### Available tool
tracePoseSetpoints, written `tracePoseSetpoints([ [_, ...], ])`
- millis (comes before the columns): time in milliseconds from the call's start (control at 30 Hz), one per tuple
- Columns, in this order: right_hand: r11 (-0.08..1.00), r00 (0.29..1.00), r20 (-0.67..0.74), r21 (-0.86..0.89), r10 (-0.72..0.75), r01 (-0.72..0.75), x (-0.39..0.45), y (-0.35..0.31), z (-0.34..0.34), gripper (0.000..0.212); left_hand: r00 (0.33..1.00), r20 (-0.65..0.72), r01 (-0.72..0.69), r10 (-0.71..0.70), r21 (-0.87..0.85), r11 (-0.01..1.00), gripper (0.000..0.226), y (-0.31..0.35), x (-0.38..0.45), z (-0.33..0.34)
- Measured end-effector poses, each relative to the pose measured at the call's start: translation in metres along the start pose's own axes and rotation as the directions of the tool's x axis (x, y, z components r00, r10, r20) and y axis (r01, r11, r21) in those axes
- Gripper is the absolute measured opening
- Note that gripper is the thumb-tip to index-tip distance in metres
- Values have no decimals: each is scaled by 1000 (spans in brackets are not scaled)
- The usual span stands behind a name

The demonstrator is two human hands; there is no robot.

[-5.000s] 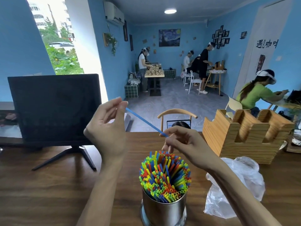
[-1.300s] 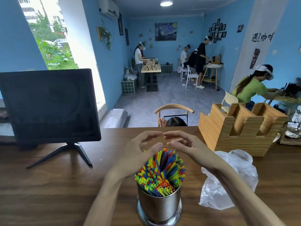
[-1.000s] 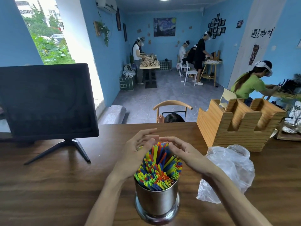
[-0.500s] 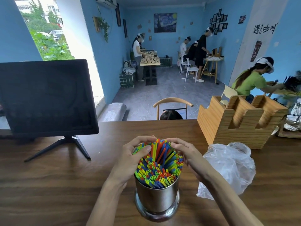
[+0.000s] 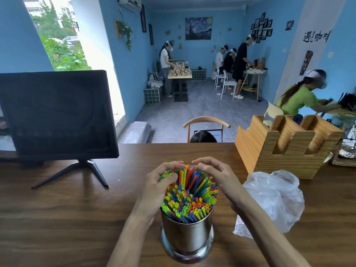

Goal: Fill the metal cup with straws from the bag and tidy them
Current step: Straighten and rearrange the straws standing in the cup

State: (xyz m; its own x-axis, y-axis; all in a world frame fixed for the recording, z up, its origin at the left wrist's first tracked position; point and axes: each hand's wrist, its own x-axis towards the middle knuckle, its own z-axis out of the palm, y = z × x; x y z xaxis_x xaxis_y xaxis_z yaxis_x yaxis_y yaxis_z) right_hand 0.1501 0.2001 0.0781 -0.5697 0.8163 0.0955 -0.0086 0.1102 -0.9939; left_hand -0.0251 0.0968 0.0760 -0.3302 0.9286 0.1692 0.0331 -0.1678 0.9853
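A shiny metal cup (image 5: 186, 236) stands near the front of the wooden table (image 5: 67, 212), packed with a dense bundle of coloured straws (image 5: 189, 197) that lean away from me. My left hand (image 5: 160, 185) curls round the left side of the bundle, thumb laid across the straw tops. My right hand (image 5: 217, 178) curls round the right side, fingertips meeting the left hand's over the far straws. A crumpled clear plastic bag (image 5: 273, 199) lies just right of the cup and looks empty.
A dark monitor (image 5: 55, 114) on a stand sits at the table's left rear. A wooden holder (image 5: 285, 147) stands at the right rear. A chair back (image 5: 206, 122) and someone's head show beyond the far edge. Other people work farther back in the room.
Five seconds ago both hands held one blue straw above the cup. Since then they dropped to the bundle and closed in from both sides, now cupping the straw tops.
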Motion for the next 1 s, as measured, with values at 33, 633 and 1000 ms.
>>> tracePoseSetpoints([
  [33,1000,1000,1,-17,-13,13,0,-1,0,20,1000,-6,-2,2,7,1000,36,0,0,0],
  [633,994,998,28,-96,-51,54,7,-4,1,14,999,-36,34,-32,66,997,36,0,-1,1],
  [1000,989,992,121,141,21,-38,-1,9,-4,36,999,-54,2,1,52,999,21,4,-2,4],
])
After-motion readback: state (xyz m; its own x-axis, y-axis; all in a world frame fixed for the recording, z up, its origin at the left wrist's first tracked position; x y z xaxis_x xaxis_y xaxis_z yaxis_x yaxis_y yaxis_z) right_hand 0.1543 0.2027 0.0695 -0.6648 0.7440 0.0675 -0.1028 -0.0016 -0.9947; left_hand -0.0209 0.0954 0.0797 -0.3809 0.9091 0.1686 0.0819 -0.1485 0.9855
